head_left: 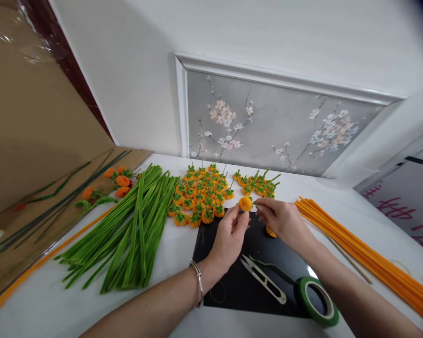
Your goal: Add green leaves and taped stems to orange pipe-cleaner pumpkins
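Above a black mat, my left hand pinches an orange pipe-cleaner flower between thumb and fingers. Just right of it, my right hand is closed with its fingertips at the back of the flower, on what looks like its thin stem; the grip is partly hidden. Another orange flower lies partly covered under my right hand. On the mat below are thread snips and a roll of green floral tape, its loose end trailing toward the snips.
Many finished orange flowers with green bases stand behind the mat, with a smaller group to their right. Green pipe cleaners lie at left, orange pipe cleaners at right. Cardboard borders the left; a wall stands behind.
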`<state>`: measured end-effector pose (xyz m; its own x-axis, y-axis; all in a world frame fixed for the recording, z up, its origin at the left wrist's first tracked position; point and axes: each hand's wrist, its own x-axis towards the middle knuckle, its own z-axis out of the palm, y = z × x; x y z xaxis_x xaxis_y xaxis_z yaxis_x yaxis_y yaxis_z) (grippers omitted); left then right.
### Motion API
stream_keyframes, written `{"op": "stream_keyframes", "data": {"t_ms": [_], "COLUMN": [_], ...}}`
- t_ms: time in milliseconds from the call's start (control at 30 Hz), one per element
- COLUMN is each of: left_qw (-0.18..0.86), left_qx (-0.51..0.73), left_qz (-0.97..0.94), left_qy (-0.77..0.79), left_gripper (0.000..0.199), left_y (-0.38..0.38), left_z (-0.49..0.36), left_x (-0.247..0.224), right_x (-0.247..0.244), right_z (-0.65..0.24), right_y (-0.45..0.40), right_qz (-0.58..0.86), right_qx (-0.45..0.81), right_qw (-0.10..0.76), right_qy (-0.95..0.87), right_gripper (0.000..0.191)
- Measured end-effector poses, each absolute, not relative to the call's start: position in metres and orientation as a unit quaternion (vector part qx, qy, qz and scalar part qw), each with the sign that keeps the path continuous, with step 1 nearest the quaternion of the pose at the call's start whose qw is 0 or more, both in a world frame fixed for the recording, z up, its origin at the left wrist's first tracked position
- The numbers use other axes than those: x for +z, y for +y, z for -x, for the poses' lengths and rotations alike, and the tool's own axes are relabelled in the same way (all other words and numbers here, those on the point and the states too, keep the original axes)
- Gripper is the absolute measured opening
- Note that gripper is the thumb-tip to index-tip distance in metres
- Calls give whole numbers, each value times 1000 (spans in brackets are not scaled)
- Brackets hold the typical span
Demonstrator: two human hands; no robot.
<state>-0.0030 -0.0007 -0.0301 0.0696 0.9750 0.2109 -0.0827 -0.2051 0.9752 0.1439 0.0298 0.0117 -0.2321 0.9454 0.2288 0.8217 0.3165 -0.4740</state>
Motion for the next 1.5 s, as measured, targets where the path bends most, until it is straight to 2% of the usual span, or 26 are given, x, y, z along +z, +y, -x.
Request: {"op": "stream_keyframes", "data": {"t_ms": [33,67,167,333,633,833,967,1100,1233,1400,1500], "left_qw": [508,531,564,552,565,563,565,568,576,571,556], "left_qx": [540,529,480,454,462,455,452,453,469,470,470], "left_qz": [-531,-516,-521,-564,-548,-551,-547,-536,-519,-522,-532], "left_qy": [410,415,425,414,408,416,421,429,423,426,432], "left_gripper": [37,38,35,24,19,22,25,24,22,23,23], "left_y": [-1,0,-1,-2,-1,-2,-1,2,5,9,10], "left_z": [2,0,-3,-2,-5,-6,-4,-2,-2,-2,-1], "left_x": [-32,-34,-38,-37,-40,-40,-39,-37,-37,-36,-35], "right_x": [18,24,37,39,45,43,60,89,101,71,40], "right_z": [-141,-137,-119,-83,-61,-59,-74,-115,-168,-200,-198], "right_y": [34,39,52,65,73,76,68,53,23,-22,-39], "right_qz": [579,581,563,529,479,488,504,541,569,562,568], "right_qx": [50,22,-22,-62,-66,-60,-60,-73,-31,119,162], "right_qw": [178,153,99,-4,-85,-82,-58,-9,104,135,170], "right_qy": [-794,-799,-820,-846,-871,-867,-860,-838,-815,-807,-789], "right_gripper": [27,27,23,20,21,20,31,33,27,19,16]}}
